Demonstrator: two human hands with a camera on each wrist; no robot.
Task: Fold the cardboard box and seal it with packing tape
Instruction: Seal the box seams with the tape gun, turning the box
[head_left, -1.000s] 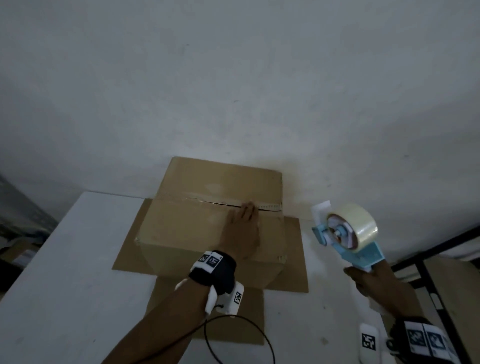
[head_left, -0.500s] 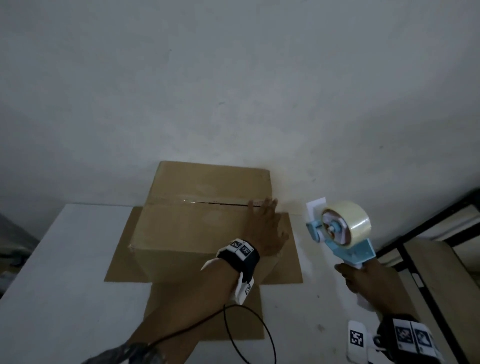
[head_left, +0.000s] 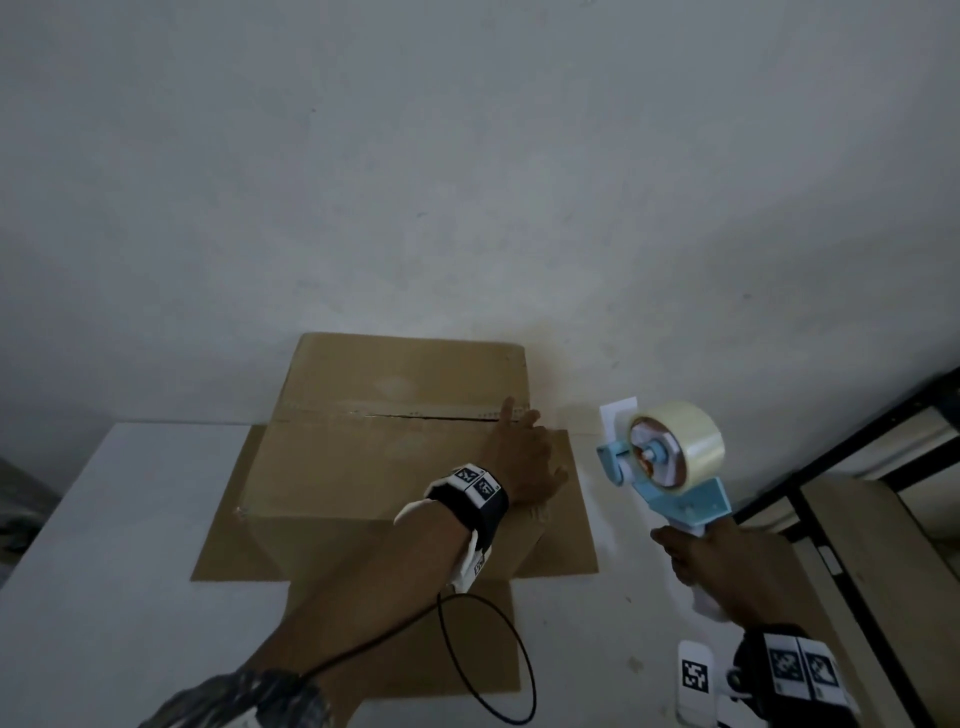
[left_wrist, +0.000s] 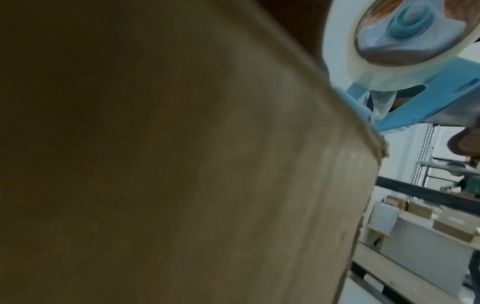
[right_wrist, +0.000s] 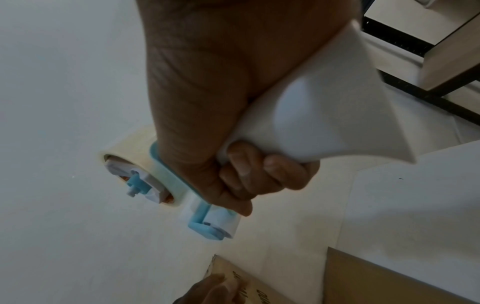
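— Box (head_left: 374, 457) first: where is it?

— Brown cardboard, sitting on the white table (head_left: 104, 545) close to the wall (head_left: 467, 156); its top flaps are folded down and meet at a crack (head_left: 415, 415) that runs from side to side; its bottom flaps (head_left: 566, 519) lie spread out flat on the table around it.

— What is the left hand (head_left: 524, 462) doing?

— It lies flat on top of the box near the right edge; the fingers are straight and spread, pressing the near flap down, and the fingertips (head_left: 506, 408) reach the crack; the left wrist view is almost all blurry brown cardboard, so it does not show the fingers.

— And the right hand (head_left: 722, 561)?

— Wrapped tight around the white handle (right_wrist: 324, 115) of the tape gun (head_left: 670, 483) — the fingers (right_wrist: 249, 172) curl right round it; the gun is blue and white with a big roll of clear tape (head_left: 685, 441) on it.

— Is the tape gun touching the box?

— No; it is up in the air, to the right of the box and near the end of the crack, with the roll on top and the handle pointing down toward the person.

— Anything else around?

— A black cable (head_left: 483, 670) loops over the table from the left wrist band (head_left: 475, 493); a dark metal frame (head_left: 831, 545) with a wooden board stands off to the right.
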